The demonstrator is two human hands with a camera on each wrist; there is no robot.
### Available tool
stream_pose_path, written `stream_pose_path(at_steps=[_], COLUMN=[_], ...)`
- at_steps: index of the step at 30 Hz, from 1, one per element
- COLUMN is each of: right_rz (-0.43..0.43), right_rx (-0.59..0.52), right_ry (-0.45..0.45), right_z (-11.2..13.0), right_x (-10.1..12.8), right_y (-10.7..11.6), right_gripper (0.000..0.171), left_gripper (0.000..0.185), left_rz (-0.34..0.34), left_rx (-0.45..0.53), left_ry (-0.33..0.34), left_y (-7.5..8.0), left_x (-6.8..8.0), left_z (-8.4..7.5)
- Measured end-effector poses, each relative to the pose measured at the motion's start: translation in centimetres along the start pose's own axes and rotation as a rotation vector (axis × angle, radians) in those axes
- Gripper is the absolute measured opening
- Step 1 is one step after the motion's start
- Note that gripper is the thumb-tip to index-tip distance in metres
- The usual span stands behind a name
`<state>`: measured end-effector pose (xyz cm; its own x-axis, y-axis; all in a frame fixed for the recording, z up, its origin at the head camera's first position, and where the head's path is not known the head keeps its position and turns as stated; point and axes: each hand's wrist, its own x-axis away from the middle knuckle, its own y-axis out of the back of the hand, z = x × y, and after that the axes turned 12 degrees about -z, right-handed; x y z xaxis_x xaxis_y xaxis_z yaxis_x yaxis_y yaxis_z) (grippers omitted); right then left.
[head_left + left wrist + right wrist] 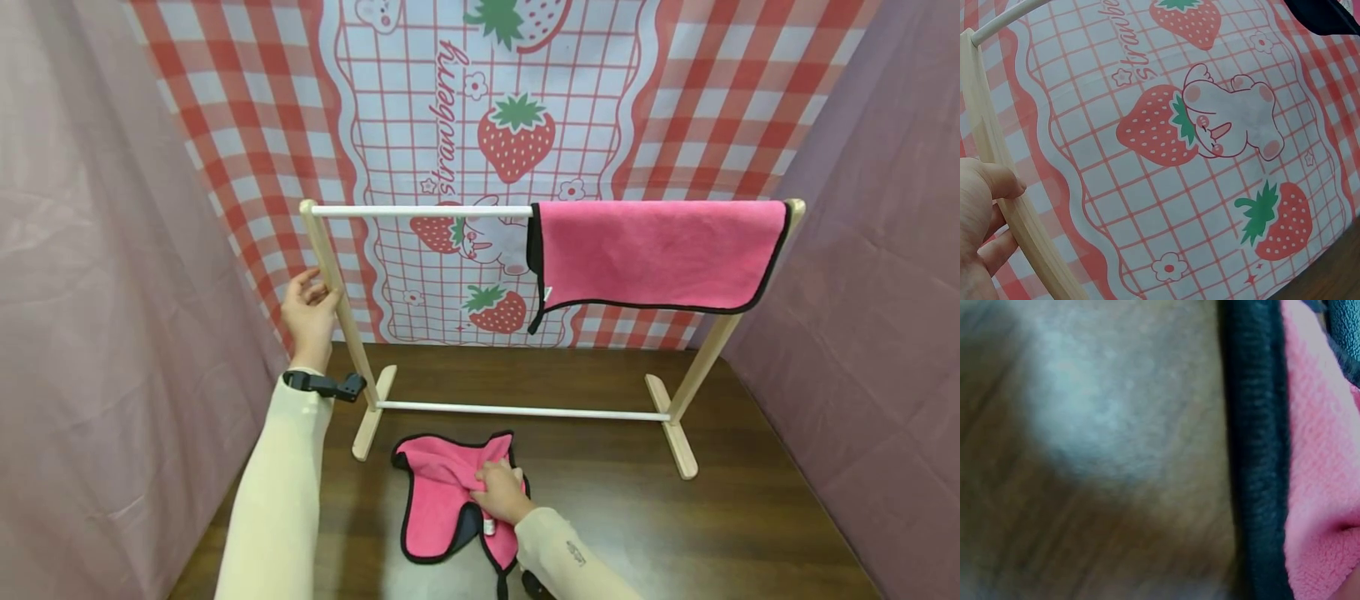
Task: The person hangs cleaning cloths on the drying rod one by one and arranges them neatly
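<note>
My left hand [307,315] holds the left wooden post [322,250] of a drying rack. In the left wrist view the thumb lies on the front of the post [990,122] and other fingers reach behind it. On the table a crumpled pink towel [432,517] with black edging lies before the rack, and my right hand [502,493] grips its right part. Some of those fingertips are buried in the folds. The right wrist view shows only a close strip of the pink towel [1316,462] beside the wood.
Another pink towel [660,254] hangs over the right part of the white top rail [420,212]. A lower white rail [517,411] joins the rack's wooden feet [671,433]. Behind stands a strawberry-print checked cloth [405,125]; pinkish curtains [97,275] flank the brown table [615,533].
</note>
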<state>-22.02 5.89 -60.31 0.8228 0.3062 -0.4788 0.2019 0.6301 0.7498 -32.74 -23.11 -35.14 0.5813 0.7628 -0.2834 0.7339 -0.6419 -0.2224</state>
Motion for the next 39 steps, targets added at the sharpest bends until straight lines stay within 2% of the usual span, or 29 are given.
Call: stream_pose_path(at_steps=[5,13,23,39], right_rz=[-0.043,-0.035,-0.219,-0.364], right_rx=[0.01,-0.053,-0.116,-0.192], right_ry=[0.051,0.07,0.242,0.332], right_z=[-0.3,-0.5,0.2,2.2], right_x=[0.0,0.2,-1.6,-4.8], right_y=[-0.2,0.3,1.9,6.0], right_gripper=[0.022,0.025,0.034,0.038], left_gripper=[0.044,0.044,0.042,0.043], left_rz=[0.002,0.006,0.025,0.028], left_rx=[0.015,0.019,0.023,-0.003], left_ry=[-0.013,-0.026,-0.04,-0.028], left_y=[0.0,0.2,0.0,0.2], left_x=[0.0,0.0,0.1,0.1], left_z=[0.1,0.2,-0.1,-0.2])
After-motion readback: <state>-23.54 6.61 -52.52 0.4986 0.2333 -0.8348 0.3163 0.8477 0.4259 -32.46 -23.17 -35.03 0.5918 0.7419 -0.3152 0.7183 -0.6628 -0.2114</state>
